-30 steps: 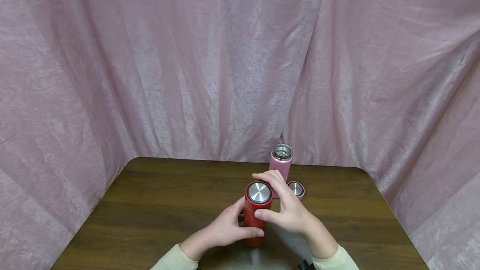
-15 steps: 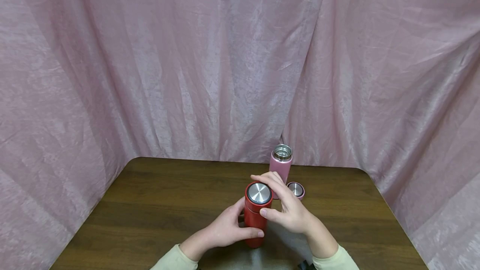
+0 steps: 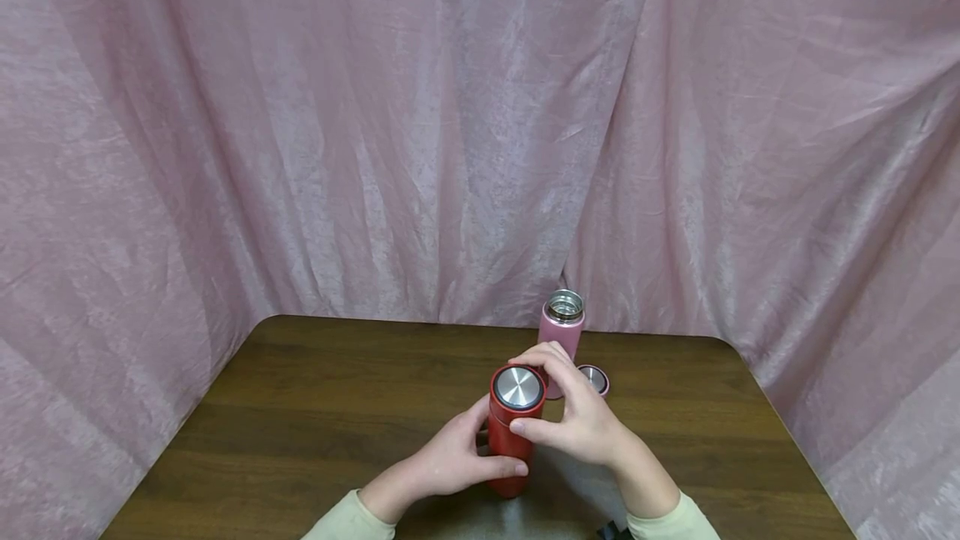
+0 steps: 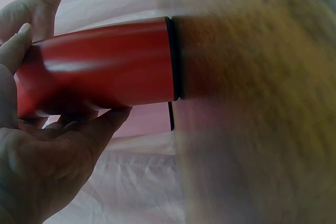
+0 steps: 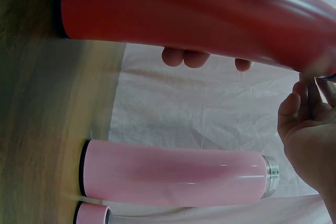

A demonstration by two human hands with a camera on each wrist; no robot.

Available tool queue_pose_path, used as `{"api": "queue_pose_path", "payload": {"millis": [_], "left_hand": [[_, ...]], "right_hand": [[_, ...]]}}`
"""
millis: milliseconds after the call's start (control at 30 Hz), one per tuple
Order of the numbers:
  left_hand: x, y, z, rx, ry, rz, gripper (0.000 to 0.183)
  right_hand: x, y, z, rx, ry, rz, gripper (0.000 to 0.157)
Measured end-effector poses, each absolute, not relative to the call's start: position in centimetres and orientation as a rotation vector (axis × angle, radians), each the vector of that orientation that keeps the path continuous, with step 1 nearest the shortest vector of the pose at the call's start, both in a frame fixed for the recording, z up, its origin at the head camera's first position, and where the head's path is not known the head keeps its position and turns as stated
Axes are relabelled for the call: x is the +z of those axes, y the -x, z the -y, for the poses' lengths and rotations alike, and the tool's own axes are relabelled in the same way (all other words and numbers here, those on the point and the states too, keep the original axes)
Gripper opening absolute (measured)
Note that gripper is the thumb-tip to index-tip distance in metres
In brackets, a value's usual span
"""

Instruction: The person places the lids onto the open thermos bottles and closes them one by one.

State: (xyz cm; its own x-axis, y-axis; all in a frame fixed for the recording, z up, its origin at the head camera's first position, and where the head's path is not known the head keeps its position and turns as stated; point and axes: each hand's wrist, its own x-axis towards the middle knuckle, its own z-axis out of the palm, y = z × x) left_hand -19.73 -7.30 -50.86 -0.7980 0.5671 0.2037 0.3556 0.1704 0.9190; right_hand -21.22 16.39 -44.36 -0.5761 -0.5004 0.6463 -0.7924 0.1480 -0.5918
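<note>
A red thermos bottle (image 3: 508,447) stands upright on the table, its red lid with a silver disc (image 3: 519,387) on top. My left hand (image 3: 453,455) grips the bottle's body, thumb across the near side; its other fingertips show behind the bottle in the right wrist view. My right hand (image 3: 581,422) holds the lid, thumb at the near side just by the seam and fingers curved over the far edge. Behind the right hand stands a pink thermos bottle (image 5: 173,174), uncapped, with its steel mouth (image 3: 565,304) bare. Beside it lies a pink lid (image 5: 92,214), partly hidden by my right hand in the head view.
The brown wooden table (image 3: 337,390) has rounded far corners. Pink curtains (image 3: 375,132) hang close around its back and sides. A small black object (image 3: 613,532) shows by the right sleeve at the lower edge.
My right thumb moved right along the red lid, then back left, and the fingers shifted slightly right over its far edge. The left hand and the bottle stay in place.
</note>
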Motion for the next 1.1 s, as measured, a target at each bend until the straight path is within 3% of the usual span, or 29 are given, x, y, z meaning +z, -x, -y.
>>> {"api": "queue_pose_path", "payload": {"millis": [700, 900, 1100], "left_hand": [[-50.93, 19.75, 7.37, 1.687, -0.906, -2.245, 0.071], [-50.96, 19.75, 7.38, 1.69, -0.901, -2.248, 0.074], [-50.99, 19.81, 7.34, 1.679, -0.892, -2.259, 0.073]], "right_hand": [[-44.25, 20.7, -16.23, 1.469, -1.09, 2.243, 0.069], [-44.28, 20.99, -16.53, 1.417, -1.263, 2.184, 0.08], [-44.22, 21.52, -16.49, 1.424, -1.452, 2.06, 0.078]]}}
